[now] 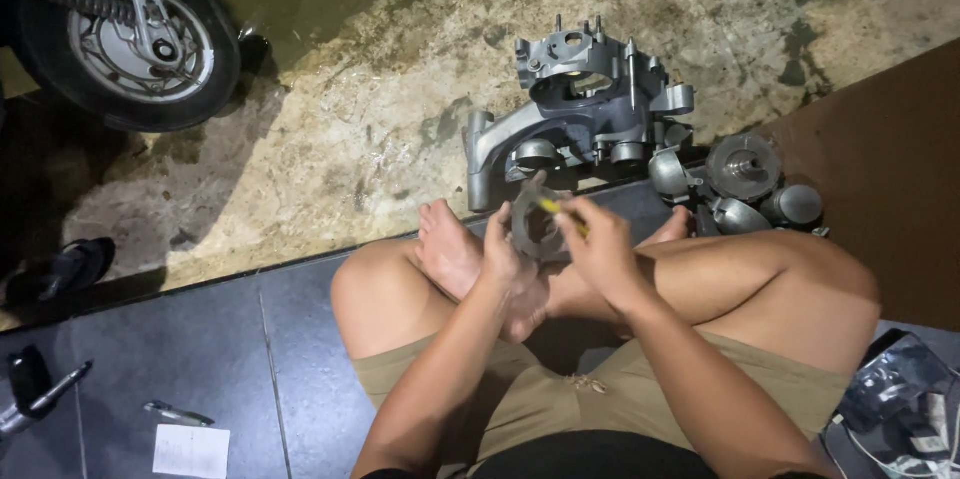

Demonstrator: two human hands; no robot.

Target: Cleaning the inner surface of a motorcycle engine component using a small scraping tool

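Grey metal ring [535, 222], yellow tool tip [552, 206], silver engine casing [585, 109], khaki shorts [560, 394], dark tiles [200, 349].

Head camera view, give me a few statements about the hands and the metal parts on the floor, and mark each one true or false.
1. The left hand holds a dark grey ring-shaped metal part. True.
2. The right hand holds a red hammer. False: it holds a thin yellow-handled tool against the ring-shaped part.
3. The large grey cast-metal engine casing lies on the rough concrete floor ahead of the person's feet. True.
4. The person is standing. False: the person sits cross-legged, barefoot, on dark floor tiles.
5. A black-tyred motorcycle wheel is at the upper right. False: it is at the upper left.
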